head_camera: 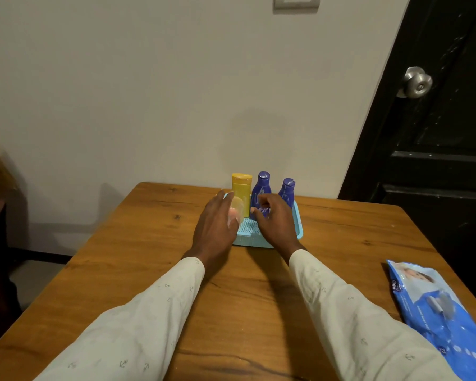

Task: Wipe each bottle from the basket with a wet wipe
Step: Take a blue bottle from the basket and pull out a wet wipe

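The light-blue basket [299, 224] sits toward the far side of the wooden table [154, 257], close to the wall, and three bottles stand upright along its back: a yellow bottle [241, 189] on the left, a taller blue bottle [261, 189] in the middle and a shorter blue bottle [287, 191] on the right. My left hand [216, 229] is at the basket's left end with the fingers held fairly straight; a pale, translucent object [237, 211] shows against them, just in front of the yellow bottle, though I cannot tell what it is or whether I am gripping it. My right hand [276, 221] is over the basket with its fingers loosely curled next to the lower part of the taller blue bottle; I cannot tell if they have closed around it. Both my sleeves [138, 320] are pale with small anchor prints.

At the table's near right edge lies a blue wet-wipe pack [434, 312], flat and well apart from the basket. The tabletop is warm brown with dark grain lines and knots. Behind it rises a plain off-white wall [149, 92] with a switch plate [296, 1] near the top. To the right stands a black door [437, 160] with a round metal knob [416, 82].
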